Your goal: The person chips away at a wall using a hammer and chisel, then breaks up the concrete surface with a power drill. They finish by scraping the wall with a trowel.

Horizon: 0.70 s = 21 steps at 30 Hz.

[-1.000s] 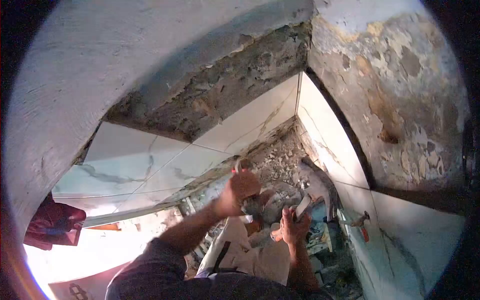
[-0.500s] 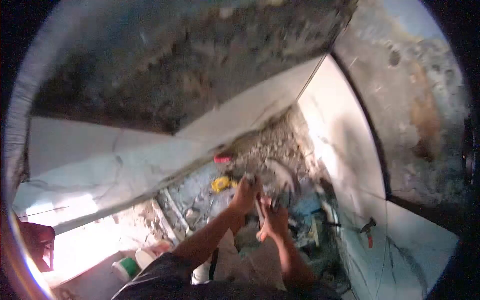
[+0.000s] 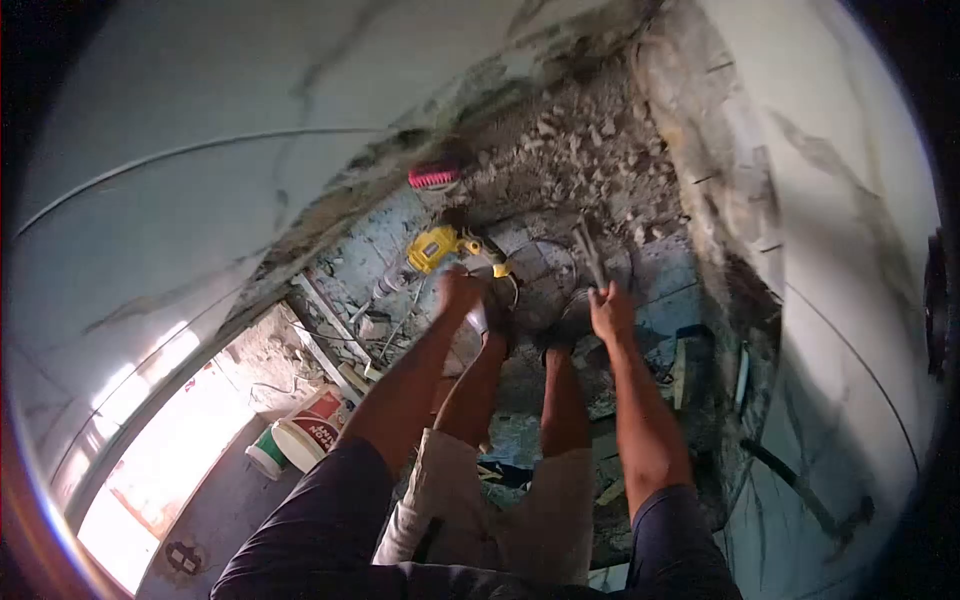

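Note:
In my right hand [image 3: 612, 312] is the end of a dark, narrow tool [image 3: 590, 250] that points up toward the rubble; its far end is too dim to name. My left hand [image 3: 460, 290] is closed beside my left knee, just below a yellow power tool [image 3: 433, 248] lying on the floor. Whether that hand holds a small pale thing is hard to make out. A red brush [image 3: 433, 178] lies beyond the yellow tool, near the foot of the wall.
Broken rubble [image 3: 590, 150] covers the far corner. Buckets [image 3: 305, 437] stand at the lower left beside metal strips [image 3: 330, 310]. A hammer [image 3: 800, 485] is at the lower right. Marbled walls [image 3: 200, 200] rise on both sides, and a cable curls on the floor.
The view has tilted down toward the floor. My hands, close together before, are now apart, the right one out to the right with the dark tool.

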Tool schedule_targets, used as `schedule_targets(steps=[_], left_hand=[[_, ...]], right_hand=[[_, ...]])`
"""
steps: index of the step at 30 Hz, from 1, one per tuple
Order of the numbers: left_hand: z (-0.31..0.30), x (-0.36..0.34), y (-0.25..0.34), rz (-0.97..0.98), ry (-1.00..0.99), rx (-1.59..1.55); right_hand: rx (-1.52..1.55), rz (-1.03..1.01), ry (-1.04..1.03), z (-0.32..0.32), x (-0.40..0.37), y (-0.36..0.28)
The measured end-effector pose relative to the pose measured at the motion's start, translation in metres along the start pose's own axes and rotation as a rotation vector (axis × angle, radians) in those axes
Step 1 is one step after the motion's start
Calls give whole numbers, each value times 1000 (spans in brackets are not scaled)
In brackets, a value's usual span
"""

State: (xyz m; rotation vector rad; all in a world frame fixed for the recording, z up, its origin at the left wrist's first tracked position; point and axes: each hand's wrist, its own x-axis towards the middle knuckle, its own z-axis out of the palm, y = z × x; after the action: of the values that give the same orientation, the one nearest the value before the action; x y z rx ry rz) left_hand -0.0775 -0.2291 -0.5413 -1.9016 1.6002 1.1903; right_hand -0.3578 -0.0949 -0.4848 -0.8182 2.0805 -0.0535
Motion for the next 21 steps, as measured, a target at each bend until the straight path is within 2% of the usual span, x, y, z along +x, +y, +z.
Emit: schedule_targets(steps=[1,3,5,6,7,8,9,11,12,13,15,17,18,19,21], left_hand=[[8,31,-39,-139,135,-33],[-34,26,-38,-131,285,277],[-54,32,-51,-79,273,351],[-57,38,-59,-93,270,353],[-60,46,-65,96,274,479],[-59,56,-69,287,275,598],[-56,68,-73,277,270,593],[-53,91,-80,596,268,414],[-49,96,-78,558,280,393],[-47,101,-76,530,279,399],[-47,112,-70,222,151,413],[-44,114,-74,237,169,442],[-45,115,-76,281,181,464],[-46,115,-77,273,195,468],[-42,110,-80,332,194,441]], right_hand=[[-87,21,-41,1,22,3],[-163,-8,167,31,58,28],[-243,-39,298,42,85,37],[-274,-51,299,46,96,42],[-306,-59,300,50,105,46],[-412,-86,385,60,116,56],[-347,44,161,49,118,46],[-402,-134,293,62,128,63],[-507,-272,410,65,132,69],[-480,-221,341,68,136,73],[-395,-273,461,81,146,91],[-474,-241,425,78,145,84],[-352,-14,203,72,140,69],[-585,-181,379,79,145,79],[-307,-317,521,59,119,20]])
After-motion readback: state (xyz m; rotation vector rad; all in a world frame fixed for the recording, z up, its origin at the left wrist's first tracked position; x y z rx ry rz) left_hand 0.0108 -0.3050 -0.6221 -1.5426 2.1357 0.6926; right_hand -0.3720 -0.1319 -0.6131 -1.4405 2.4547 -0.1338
